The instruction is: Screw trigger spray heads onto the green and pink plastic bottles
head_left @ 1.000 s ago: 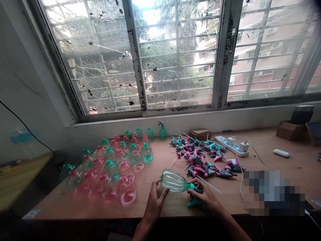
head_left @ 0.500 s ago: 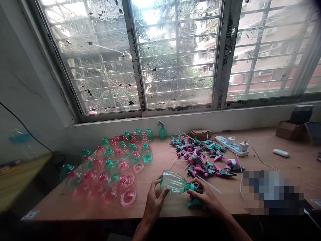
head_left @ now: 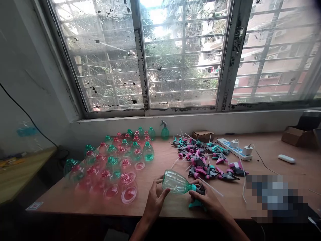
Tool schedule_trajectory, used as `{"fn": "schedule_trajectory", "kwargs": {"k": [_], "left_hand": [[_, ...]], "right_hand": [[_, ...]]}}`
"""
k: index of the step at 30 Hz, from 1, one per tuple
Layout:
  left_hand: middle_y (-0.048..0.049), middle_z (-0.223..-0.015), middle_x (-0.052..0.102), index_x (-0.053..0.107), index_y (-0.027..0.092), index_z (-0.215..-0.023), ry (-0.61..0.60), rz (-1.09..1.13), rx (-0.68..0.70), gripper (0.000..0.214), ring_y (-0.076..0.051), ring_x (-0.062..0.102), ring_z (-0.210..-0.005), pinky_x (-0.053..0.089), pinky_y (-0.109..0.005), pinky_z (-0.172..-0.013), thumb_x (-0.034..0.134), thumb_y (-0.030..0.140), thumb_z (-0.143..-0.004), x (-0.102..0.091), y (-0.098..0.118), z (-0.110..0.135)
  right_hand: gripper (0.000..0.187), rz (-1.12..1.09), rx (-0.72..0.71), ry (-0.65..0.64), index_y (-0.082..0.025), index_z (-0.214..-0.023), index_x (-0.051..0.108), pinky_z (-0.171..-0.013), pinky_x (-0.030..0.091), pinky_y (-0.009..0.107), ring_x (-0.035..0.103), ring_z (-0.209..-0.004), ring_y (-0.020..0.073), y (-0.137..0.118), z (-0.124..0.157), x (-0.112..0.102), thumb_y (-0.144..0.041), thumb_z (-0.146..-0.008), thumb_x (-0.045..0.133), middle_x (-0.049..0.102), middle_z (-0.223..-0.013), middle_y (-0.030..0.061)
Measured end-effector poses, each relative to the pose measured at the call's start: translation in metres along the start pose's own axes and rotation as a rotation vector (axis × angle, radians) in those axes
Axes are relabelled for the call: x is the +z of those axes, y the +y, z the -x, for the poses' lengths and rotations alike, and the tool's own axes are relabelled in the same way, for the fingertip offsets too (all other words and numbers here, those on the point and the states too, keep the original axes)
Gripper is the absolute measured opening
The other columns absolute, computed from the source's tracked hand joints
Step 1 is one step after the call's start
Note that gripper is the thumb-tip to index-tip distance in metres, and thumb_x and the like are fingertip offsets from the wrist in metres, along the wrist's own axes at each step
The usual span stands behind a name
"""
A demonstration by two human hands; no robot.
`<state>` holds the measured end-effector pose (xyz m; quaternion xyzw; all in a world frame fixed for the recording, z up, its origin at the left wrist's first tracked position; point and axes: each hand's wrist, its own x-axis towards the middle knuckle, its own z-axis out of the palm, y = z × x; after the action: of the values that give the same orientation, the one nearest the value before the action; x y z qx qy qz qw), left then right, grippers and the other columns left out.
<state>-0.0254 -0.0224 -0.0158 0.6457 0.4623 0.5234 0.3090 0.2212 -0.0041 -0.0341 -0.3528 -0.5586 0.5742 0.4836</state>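
A clear green spray bottle [head_left: 175,182] lies sideways in the air above the table's front edge, its base toward the left. Around its base end are the fingers of my left hand [head_left: 157,198], closed on the bottle. My right hand [head_left: 207,197] is closed on the spray head [head_left: 199,189], a black and teal trigger sprayer that sits at the bottle's neck. The teal trigger part sticks out below my right hand. Whether the head is fully seated on the neck I cannot tell, as fingers cover part of it.
To the left stand several open pink bottles [head_left: 124,180] and green bottles [head_left: 148,152]. One green bottle with a sprayer [head_left: 165,131] stands by the wall. Loose spray heads [head_left: 200,162] are heaped right of centre, beside a power strip [head_left: 233,149] with cables. A pixelated patch covers the right front.
The camera view has shifted slightly, so the scene sits a little further right. Both hands keep their hold on the bottle and spray head, with barely any visible movement.
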Motion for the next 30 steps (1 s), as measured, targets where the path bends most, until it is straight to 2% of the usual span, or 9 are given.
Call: {"fn": "schedule_trajectory", "kwargs": {"k": [6,10,14,16,20,23,26,30], "left_hand": [[-0.0065,-0.145,0.054,0.058,0.026,-0.129,-0.037,0.028,0.019,0.041,-0.026,0.043,-0.140,0.029,-0.045,-0.119,0.065,0.029,-0.088,-0.0013,0.0005,-0.0022],[-0.0095,-0.136,0.062,0.055,0.024,-0.130,-0.074,0.067,-0.030,0.053,-0.029,0.057,-0.127,0.041,-0.047,-0.111,0.074,0.029,-0.081,-0.0011,-0.0004,-0.0025],[-0.0137,-0.133,0.064,0.054,0.020,-0.127,-0.090,0.109,-0.064,0.043,-0.030,0.062,-0.123,0.051,-0.045,-0.101,0.064,0.039,-0.089,-0.0009,0.0034,-0.0001],[-0.0129,-0.140,0.059,0.054,0.022,-0.129,-0.075,0.091,-0.055,0.042,-0.030,0.055,-0.130,0.047,-0.045,-0.106,0.062,0.039,-0.091,-0.0019,0.0052,0.0015],[-0.0060,-0.148,0.051,0.050,0.030,-0.138,-0.046,-0.062,0.042,0.049,-0.027,0.040,-0.142,0.028,-0.047,-0.120,0.063,0.033,-0.091,-0.0043,0.0043,0.0025],[-0.0047,-0.144,0.054,0.052,0.032,-0.137,-0.028,-0.099,0.074,0.050,-0.027,0.044,-0.139,0.030,-0.048,-0.118,0.065,0.030,-0.089,-0.0050,0.0027,0.0019],[-0.0072,-0.141,0.057,0.054,0.029,-0.134,-0.011,-0.073,0.063,0.052,-0.030,0.047,-0.136,0.033,-0.050,-0.117,0.071,0.031,-0.085,-0.0049,0.0040,0.0020],[-0.0103,-0.141,0.057,0.059,0.025,-0.128,-0.009,-0.036,0.037,0.043,-0.032,0.047,-0.136,0.035,-0.052,-0.115,0.069,0.033,-0.086,-0.0047,0.0064,0.0028]], "right_hand": [[0.034,-0.010,0.008,0.035,-0.022,-0.090,0.058,-0.062,0.053,0.031,0.068,-0.062,0.0195,-0.0041,0.0003,0.0000,-0.048,-0.079,0.076,0.073,-0.066,-0.0001],[0.037,-0.007,0.021,0.012,-0.021,-0.092,0.058,-0.062,0.054,0.035,0.069,-0.064,0.0221,-0.0029,-0.0008,0.0005,-0.051,-0.078,0.075,0.074,-0.074,0.0021],[0.035,0.001,0.022,-0.028,-0.020,-0.093,0.059,-0.065,0.054,0.037,0.070,-0.067,0.0238,-0.0007,0.0002,0.0027,-0.047,-0.079,0.075,0.075,-0.075,0.0036],[0.032,-0.019,0.021,-0.040,-0.020,-0.092,0.058,-0.066,0.054,0.036,0.071,-0.069,0.0238,-0.0006,0.0008,0.0033,-0.047,-0.082,0.073,0.076,-0.074,0.0039],[0.030,-0.077,0.008,-0.026,-0.021,-0.089,0.057,-0.066,0.053,0.034,0.071,-0.069,0.0229,-0.0008,0.0001,0.0025,-0.046,-0.083,0.073,0.076,-0.074,0.0041],[0.033,-0.101,0.011,-0.008,-0.021,-0.087,0.056,-0.065,0.053,0.034,0.070,-0.067,0.0231,-0.0002,-0.0010,0.0018,-0.047,-0.080,0.075,0.075,-0.072,0.0030],[0.036,-0.083,0.030,-0.002,-0.022,-0.087,0.055,-0.064,0.054,0.035,0.071,-0.066,0.0241,0.0007,-0.0009,0.0022,-0.049,-0.077,0.077,0.075,-0.071,0.0026],[0.036,-0.049,0.038,-0.013,-0.022,-0.087,0.055,-0.064,0.054,0.034,0.072,-0.068,0.0242,0.0026,-0.0006,0.0021,-0.048,-0.077,0.078,0.076,-0.074,0.0031]]}}
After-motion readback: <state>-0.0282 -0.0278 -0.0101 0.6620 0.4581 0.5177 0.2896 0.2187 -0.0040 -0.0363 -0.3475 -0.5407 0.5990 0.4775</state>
